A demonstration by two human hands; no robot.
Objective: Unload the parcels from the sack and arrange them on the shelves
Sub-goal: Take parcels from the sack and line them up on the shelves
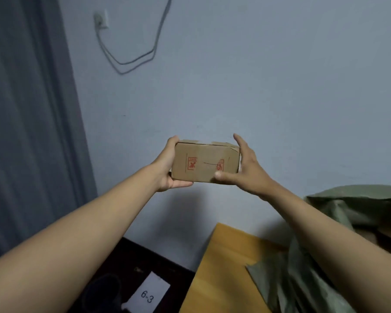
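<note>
Nearest the camera, a white paper label reading 6-3 (150, 292) is lying on a dark brown surface (131, 256), possibly a shelf, low at the left. Beside it, a yellow-orange wooden bench (224, 267) is carrying a crumpled green woven sack (307, 274) that is slumping toward the right edge; what it is holding inside cannot be made out.

Farther out, both bare arms are reaching forward and holding a small brown cardboard box with red printed marks (204, 162) up in the air, in front of the pale blue wall (257, 86), well above the bench and clear of the sack. The left hand (167, 168) is gripping its left end, thumb under the bottom edge and fingers curling over the top. The right hand (246, 168) is clamping the right end, thumb lying across the front face, fingers going behind.

The parcel is probably light and fairly stiff, though one top corner is looking dented, so squeezing there is risky. Holding it by the two short ends, as now, is likely the safest hold, since smooth cardboard may be slipping under a loose pinch.

Beyond, a white cable (131, 62) is hanging from a wall socket (101, 20), and a grey curtain (27, 132) is filling the left.
</note>
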